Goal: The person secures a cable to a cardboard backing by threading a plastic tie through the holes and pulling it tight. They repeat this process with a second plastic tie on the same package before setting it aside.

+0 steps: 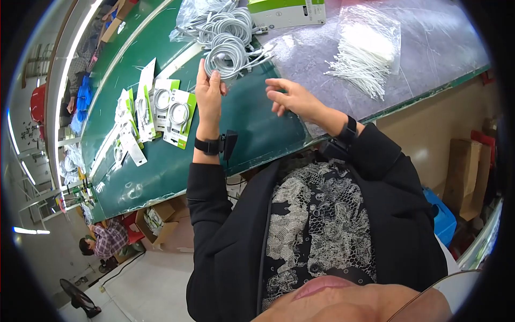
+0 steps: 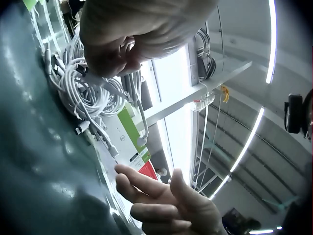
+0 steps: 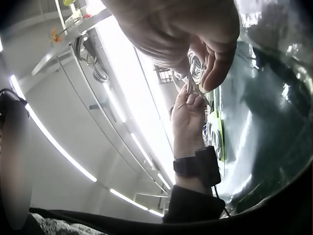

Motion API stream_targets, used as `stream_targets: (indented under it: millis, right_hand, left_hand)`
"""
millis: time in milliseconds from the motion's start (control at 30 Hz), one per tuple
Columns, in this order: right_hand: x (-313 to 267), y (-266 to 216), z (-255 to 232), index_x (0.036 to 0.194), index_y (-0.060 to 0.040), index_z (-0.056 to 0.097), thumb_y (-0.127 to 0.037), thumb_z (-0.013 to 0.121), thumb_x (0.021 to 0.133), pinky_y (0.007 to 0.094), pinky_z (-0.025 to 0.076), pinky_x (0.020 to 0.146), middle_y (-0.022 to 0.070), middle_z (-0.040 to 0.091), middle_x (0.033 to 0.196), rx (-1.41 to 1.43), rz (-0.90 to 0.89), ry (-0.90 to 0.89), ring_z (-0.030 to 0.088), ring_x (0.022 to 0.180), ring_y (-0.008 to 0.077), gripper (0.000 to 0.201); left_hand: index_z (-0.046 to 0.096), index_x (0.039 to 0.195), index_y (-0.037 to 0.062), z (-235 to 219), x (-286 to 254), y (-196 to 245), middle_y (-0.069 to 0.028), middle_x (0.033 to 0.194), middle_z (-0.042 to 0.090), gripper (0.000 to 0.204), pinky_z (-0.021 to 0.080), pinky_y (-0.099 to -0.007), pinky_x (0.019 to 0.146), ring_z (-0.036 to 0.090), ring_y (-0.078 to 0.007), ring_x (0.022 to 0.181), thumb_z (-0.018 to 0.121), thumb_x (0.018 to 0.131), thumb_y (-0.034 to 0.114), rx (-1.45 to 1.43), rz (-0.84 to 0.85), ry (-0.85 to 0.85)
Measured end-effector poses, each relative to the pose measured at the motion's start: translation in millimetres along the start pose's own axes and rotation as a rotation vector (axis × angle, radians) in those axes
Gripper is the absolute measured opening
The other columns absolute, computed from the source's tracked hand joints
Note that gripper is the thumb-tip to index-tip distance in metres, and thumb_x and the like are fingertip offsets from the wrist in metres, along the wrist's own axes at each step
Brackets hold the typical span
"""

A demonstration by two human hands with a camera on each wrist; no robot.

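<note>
My left hand (image 1: 209,94) holds a coiled white cable (image 1: 225,58) upright, its thumb against the coil's near edge. In the left wrist view the curled left hand (image 2: 142,29) shows at the top, with cable strands (image 2: 134,93) hanging below it. My right hand (image 1: 300,101) is to the right of the coil, apart from it, fingers loosely bent and holding nothing. The same right hand (image 2: 171,203) is seen bare in the left wrist view. Just beyond the held coil lies a pile of coiled white cables (image 1: 228,24).
Packaged cables on green-and-white cards (image 1: 179,118) lie left on the green table (image 1: 257,137). A green-and-white box (image 1: 289,15) stands at the back. To the right, a clear bag of white ties (image 1: 367,51) spills open on the grey surface (image 1: 429,48).
</note>
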State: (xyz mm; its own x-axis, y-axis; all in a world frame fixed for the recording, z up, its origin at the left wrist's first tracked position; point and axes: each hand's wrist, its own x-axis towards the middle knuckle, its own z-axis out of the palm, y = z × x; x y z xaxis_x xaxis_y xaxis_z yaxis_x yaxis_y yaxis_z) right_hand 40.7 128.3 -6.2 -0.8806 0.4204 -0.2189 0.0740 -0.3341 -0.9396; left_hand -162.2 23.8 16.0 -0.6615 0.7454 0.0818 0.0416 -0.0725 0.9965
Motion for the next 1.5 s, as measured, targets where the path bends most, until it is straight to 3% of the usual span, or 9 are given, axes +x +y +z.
stream_targets:
  millis: [333,433,467,533,667,800,1067,1367,1500]
  right_hand:
    - [10.5,-2.9,-29.1,0.131,0.0027,0.041,-0.03,0.049,0.098,0.0255,0.051,0.064,0.0043,0.057,0.097,0.401,-0.017,-0.09,0.056,0.069,0.0092,0.047]
    - [1.9,-11.0,-32.9,0.127,0.0018,0.044,-0.03,0.045,0.099,0.0258,0.051,0.063,0.0035,0.057,0.094,0.49,-0.129,0.028,0.056,0.069,0.0092,0.042]
    - [-2.0,-13.3,-34.1,0.125,0.0014,0.046,-0.03,0.043,0.1,0.026,0.051,0.063,0.0031,0.057,0.093,0.535,-0.181,0.085,0.056,0.069,0.0092,0.04]
    - [-8.2,-16.8,-36.8,0.125,0.0014,0.046,-0.031,0.042,0.1,0.0261,0.051,0.063,0.0034,0.057,0.092,0.573,-0.195,0.061,0.056,0.069,0.0094,0.041]
    - [-16.3,-12.3,-27.4,0.125,0.0017,0.046,-0.034,0.038,0.101,0.0265,0.052,0.064,0.0044,0.058,0.091,0.635,-0.196,-0.022,0.057,0.069,0.0104,0.044]
    - [-28.8,-6.8,-21.3,0.128,0.0033,0.044,-0.035,0.035,0.102,0.0275,0.053,0.067,0.0069,0.059,0.092,0.527,-0.15,-0.024,0.059,0.072,0.0128,0.047]
    - [-39.7,-22.3,-23.8,0.132,0.0069,0.039,-0.035,0.029,0.103,0.0318,0.054,0.078,0.0148,0.06,0.106,0.514,-0.188,-0.096,0.064,0.087,0.0186,0.052]
    - [-43.9,-28.3,-32.3,0.132,0.0104,0.037,-0.034,0.028,0.103,0.0324,0.055,0.078,0.0185,0.058,0.115,0.529,-0.277,-0.108,0.066,0.086,0.0197,0.054]
    - [-42.7,-29.1,-43.2,0.132,0.0088,0.038,-0.035,0.03,0.103,0.028,0.053,0.069,0.0152,0.059,0.111,0.48,-0.225,-0.068,0.064,0.077,0.0165,0.054]
  left_hand:
    - [0.034,0.14,-0.0009,55.6,-48.0,7.8,0.0006,0.074,0.05,0.045,0.04,-0.0206,0.051,0.047,-0.0071,0.057,0.046,0.097,0.01,0.137,-0.088,-0.25]
    - [0.041,0.133,-0.0012,69.5,-56.7,3.9,-0.0022,0.078,0.054,0.038,0.042,-0.0205,0.052,0.051,-0.0084,0.061,0.046,0.099,0.015,0.147,0.438,0.056]
    - [0.041,0.133,-0.0012,67.9,-63.5,5.4,-0.0022,0.078,0.054,0.038,0.042,-0.0205,0.052,0.051,-0.0084,0.061,0.046,0.099,0.015,0.143,0.44,0.053]
    - [0.046,0.126,-0.0002,63.6,-78.9,8.4,-0.0066,0.085,0.058,0.035,0.044,-0.0219,0.055,0.053,-0.0096,0.064,0.043,0.101,0.024,0.007,-0.264,-0.408]
    - [0.049,0.123,0.0005,95.7,-81.9,3.7,-0.0093,0.092,0.061,0.039,0.043,-0.0227,0.055,0.051,-0.0096,0.065,0.039,0.102,0.031,-0.575,-0.239,-0.233]
    - [0.052,0.121,0.0024,102.4,-74.7,4.6,-0.0109,0.102,0.064,0.037,0.041,-0.0221,0.053,0.049,-0.0094,0.061,0.037,0.102,0.031,-0.707,-0.27,-0.058]
    - [0.055,0.118,0.0057,87.1,-74.5,-19.9,-0.0134,0.114,0.064,0.033,0.038,-0.0206,0.052,0.047,-0.0067,0.059,0.041,0.101,0.029,-1.088,-0.262,-0.2]
    - [0.056,0.118,0.005,89.0,-77.6,-16.9,-0.0149,0.117,0.063,0.032,0.037,-0.0212,0.052,0.047,-0.0076,0.057,0.042,0.1,0.027,-1.197,-0.28,-0.215]
    - [0.055,0.118,0.0046,84.6,-80.0,-19.1,-0.0112,0.107,0.065,0.032,0.036,-0.0218,0.052,0.044,-0.0076,0.056,0.042,0.1,0.028,-0.923,-0.303,-0.28]
